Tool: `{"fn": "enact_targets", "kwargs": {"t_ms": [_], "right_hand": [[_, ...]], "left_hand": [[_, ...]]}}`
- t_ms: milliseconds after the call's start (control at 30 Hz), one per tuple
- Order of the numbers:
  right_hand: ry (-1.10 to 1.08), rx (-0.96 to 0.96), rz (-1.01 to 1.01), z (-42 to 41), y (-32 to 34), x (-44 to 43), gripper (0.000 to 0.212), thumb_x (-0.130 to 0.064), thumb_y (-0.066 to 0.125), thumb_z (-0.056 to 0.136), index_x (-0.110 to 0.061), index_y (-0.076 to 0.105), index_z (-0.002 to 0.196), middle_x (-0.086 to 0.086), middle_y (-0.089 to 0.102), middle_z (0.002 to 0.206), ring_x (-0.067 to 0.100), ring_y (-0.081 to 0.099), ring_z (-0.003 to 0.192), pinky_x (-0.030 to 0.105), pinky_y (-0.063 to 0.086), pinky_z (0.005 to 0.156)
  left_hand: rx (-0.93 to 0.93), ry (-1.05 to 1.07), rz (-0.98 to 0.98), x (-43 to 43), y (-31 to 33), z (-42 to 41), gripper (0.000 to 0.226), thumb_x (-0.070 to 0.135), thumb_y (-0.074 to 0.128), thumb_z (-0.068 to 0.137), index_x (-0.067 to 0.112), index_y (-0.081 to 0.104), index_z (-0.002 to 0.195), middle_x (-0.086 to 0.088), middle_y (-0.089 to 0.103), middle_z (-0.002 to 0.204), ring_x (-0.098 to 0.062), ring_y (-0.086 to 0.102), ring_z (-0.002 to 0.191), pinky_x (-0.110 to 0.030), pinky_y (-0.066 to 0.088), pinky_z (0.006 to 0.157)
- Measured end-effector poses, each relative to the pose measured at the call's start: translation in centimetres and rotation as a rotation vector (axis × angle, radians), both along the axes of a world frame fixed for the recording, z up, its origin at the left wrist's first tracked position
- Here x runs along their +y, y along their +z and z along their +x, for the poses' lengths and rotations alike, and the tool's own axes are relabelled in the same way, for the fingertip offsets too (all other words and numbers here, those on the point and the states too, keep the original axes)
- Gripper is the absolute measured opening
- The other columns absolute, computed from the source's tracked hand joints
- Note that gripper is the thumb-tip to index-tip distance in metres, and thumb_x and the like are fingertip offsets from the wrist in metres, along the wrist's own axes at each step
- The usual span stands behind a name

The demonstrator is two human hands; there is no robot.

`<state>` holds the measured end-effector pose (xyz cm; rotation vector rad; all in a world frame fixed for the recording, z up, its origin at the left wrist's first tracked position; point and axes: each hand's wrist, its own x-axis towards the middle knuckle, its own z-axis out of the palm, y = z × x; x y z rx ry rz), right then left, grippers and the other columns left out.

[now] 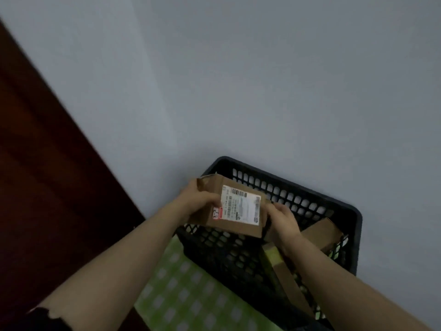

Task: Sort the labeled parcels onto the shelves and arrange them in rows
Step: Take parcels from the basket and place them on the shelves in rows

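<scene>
one labelled parcel [238, 209] is gripped by the curled fingers of the left hand [200, 199] and right hand [284, 219] over one black basket [356, 240]; a second parcel [322, 231] and third parcel [288, 280] are contained in it.

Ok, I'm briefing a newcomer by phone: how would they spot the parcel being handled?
Find the black plastic lattice basket by the grey wall. Over its left rim, the left hand and right hand hold a brown cardboard parcel. Unlike the brown boxes lying inside, it is lifted and shows a white barcode label.

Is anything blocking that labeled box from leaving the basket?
Nothing visible. The left hand and right hand hold the box over the basket; the shelves are out of view.
</scene>
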<state>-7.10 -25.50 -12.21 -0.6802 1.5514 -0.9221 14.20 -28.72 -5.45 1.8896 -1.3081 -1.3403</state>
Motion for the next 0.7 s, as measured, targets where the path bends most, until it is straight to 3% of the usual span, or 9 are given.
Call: {"fn": "enact_targets", "kwargs": {"t_ms": [100, 167, 267, 400, 500, 567, 600, 700], "right_hand": [[0.083, -0.200, -0.060, 0.3, 2.7, 2.4, 0.060, -0.056, 0.066, 0.073, -0.026, 0.055, 0.125, 0.005, 0.064, 0.116, 0.026, 0.058, 0.108, 0.047, 0.047, 0.095], [0.196, -0.290, -0.116, 0.9, 4.6, 4.1, 0.045, -0.052, 0.061, 0.079, -0.029, 0.061, 0.118, 0.005, 0.064, 0.117, 0.026, 0.056, 0.110, 0.042, 0.048, 0.086], [0.457, -0.445, -0.180, 2.3, 7.4, 6.3, 0.054, -0.048, 0.062, 0.074, -0.030, 0.057, 0.125, 0.005, 0.066, 0.120, 0.026, 0.059, 0.109, 0.037, 0.050, 0.072], [0.706, -0.625, -0.211, 5.7, 10.2, 8.9, 0.067, -0.036, 0.070, 0.069, -0.026, 0.051, 0.132, 0.010, 0.063, 0.126, 0.035, 0.057, 0.118, 0.053, 0.050, 0.089], [0.659, -0.710, -0.249, 9.5, 11.9, 11.1, 0.067, -0.033, 0.072, 0.068, -0.029, 0.051, 0.131, 0.007, 0.063, 0.126, 0.034, 0.058, 0.116, 0.056, 0.049, 0.089], [0.574, -0.730, -0.243, 12.1, 12.9, 13.1, 0.056, -0.029, 0.069, 0.077, -0.035, 0.050, 0.129, 0.006, 0.064, 0.121, 0.033, 0.061, 0.110, 0.049, 0.055, 0.079], [0.551, -0.756, -0.237, 13.3, 13.4, 14.3, 0.054, -0.027, 0.068, 0.077, -0.038, 0.050, 0.126, 0.007, 0.064, 0.120, 0.033, 0.061, 0.108, 0.047, 0.055, 0.075], [0.590, -0.827, -0.257, 17.4, 14.4, 17.4, 0.065, -0.024, 0.070, 0.068, -0.037, 0.048, 0.128, 0.012, 0.065, 0.117, 0.033, 0.065, 0.100, 0.044, 0.056, 0.068]], "left_hand": [[0.250, 0.106, -0.036, 6.2, 3.7, 1.6, 0.052, 0.000, 0.070, 0.070, 0.015, 0.053, 0.117, -0.010, 0.070, 0.101, -0.022, 0.068, 0.086, -0.032, 0.055, 0.063], [0.310, 0.142, -0.065, 10.0, 5.8, 2.9, 0.049, -0.001, 0.066, 0.073, 0.016, 0.058, 0.118, -0.009, 0.073, 0.097, -0.022, 0.067, 0.093, -0.035, 0.053, 0.071], [0.369, 0.193, -0.134, 15.4, 8.7, 5.0, 0.057, 0.009, 0.069, 0.062, 0.020, 0.062, 0.118, -0.007, 0.072, 0.105, -0.022, 0.066, 0.100, -0.038, 0.051, 0.077], [0.415, 0.299, -0.218, 21.6, 11.8, 7.7, 0.072, 0.023, 0.072, 0.054, 0.020, 0.059, 0.125, -0.007, 0.071, 0.108, -0.021, 0.064, 0.100, -0.037, 0.049, 0.084], [0.467, 0.536, -0.350, 24.3, 12.9, 9.5, 0.118, 0.044, 0.083, 0.046, 0.011, 0.031, 0.147, -0.010, 0.058, 0.130, -0.024, 0.050, 0.122, -0.043, 0.032, 0.105], [0.478, 0.606, -0.353, 26.3, 13.3, 9.6, 0.112, 0.050, 0.081, 0.057, 0.013, 0.028, 0.148, -0.014, 0.036, 0.148, -0.028, 0.032, 0.138, -0.049, 0.019, 0.112], [0.485, 0.605, -0.325, 27.4, 13.3, 9.4, 0.104, 0.051, 0.079, 0.060, 0.014, 0.032, 0.146, -0.017, 0.032, 0.149, -0.031, 0.030, 0.139, -0.052, 0.022, 0.112], [0.490, 0.578, -0.281, 30.1, 12.5, 9.3, 0.085, 0.049, 0.083, 0.056, 0.013, 0.052, 0.127, -0.010, 0.053, 0.133, -0.026, 0.046, 0.127, -0.052, 0.038, 0.102]]}}
